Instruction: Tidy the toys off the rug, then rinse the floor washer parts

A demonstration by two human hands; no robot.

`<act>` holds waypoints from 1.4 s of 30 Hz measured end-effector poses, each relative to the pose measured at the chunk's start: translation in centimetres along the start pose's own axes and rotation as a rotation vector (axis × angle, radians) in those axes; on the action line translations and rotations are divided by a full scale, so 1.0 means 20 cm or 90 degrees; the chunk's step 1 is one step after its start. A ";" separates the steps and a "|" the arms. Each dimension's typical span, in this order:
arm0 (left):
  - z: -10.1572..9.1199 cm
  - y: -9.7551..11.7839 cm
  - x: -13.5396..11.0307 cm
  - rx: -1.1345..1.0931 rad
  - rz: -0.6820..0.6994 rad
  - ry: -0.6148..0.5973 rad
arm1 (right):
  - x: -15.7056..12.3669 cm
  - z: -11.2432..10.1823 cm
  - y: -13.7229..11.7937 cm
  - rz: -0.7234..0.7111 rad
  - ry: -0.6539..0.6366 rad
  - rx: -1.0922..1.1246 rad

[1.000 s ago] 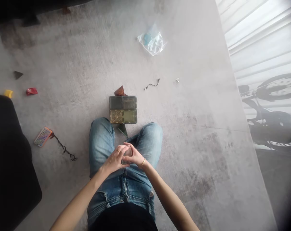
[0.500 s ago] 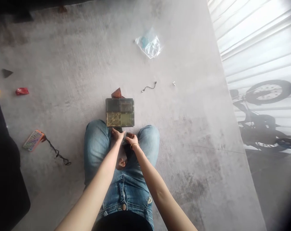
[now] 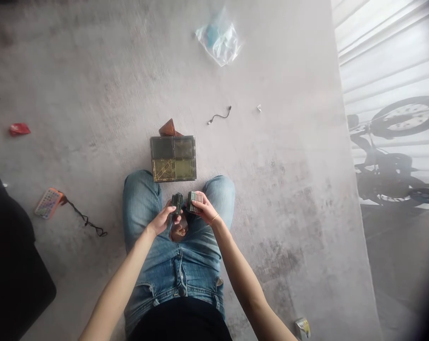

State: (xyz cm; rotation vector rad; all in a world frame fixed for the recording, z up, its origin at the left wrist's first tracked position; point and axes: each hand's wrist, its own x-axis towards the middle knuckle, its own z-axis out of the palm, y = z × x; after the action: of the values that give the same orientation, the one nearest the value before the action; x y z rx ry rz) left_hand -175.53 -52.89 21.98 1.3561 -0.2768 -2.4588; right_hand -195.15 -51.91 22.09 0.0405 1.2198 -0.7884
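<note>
Carpet (image 3: 93,94), grey and mottled, fills most of the frame. A pale curtain (image 3: 388,52) runs down the right edge, with a bicycle (image 3: 392,161) showing dimly at centre right. A dark seat (image 3: 12,265) sits in the lower left corner. A person sits cross-legged at lower centre, seen from above, in blue jeans (image 3: 143,208).

Just above the knees, at centre frame, a square block of clear tiles (image 3: 173,158) lies on the carpet, with an orange pyramid (image 3: 168,128) touching its top edge. A crumpled plastic bag (image 3: 218,38) lies at upper centre, well apart.

Between the knees, the left hand (image 3: 162,220) pinches a dark stack (image 3: 176,204) of tiles in thumb and fingers. Just beside it, the right hand (image 3: 205,211) grips a pale stack (image 3: 194,200) the same way. The two stacks stand close together; whether they touch is unclear.

A toy phone (image 3: 48,202) with a cord lies at centre left, and a short cable (image 3: 219,115) lies right of the pyramid.
</note>
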 end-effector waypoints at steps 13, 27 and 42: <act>0.16 0.17 -0.14 0.594 0.319 0.088 | -0.14 0.17 -0.07 -0.093 -0.043 -0.021; 0.20 0.14 -0.15 0.651 0.347 0.028 | -0.14 0.15 -0.04 -0.055 -0.033 -0.047; -0.17 0.06 -0.17 0.057 0.029 0.239 | 0.23 -0.21 -0.76 -0.205 0.082 -0.116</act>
State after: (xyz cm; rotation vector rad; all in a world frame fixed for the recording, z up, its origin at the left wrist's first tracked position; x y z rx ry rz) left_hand -170.82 -52.81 23.25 1.7899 -0.3237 -2.1205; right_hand -206.41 -63.74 22.23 -0.2642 1.4366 -0.9597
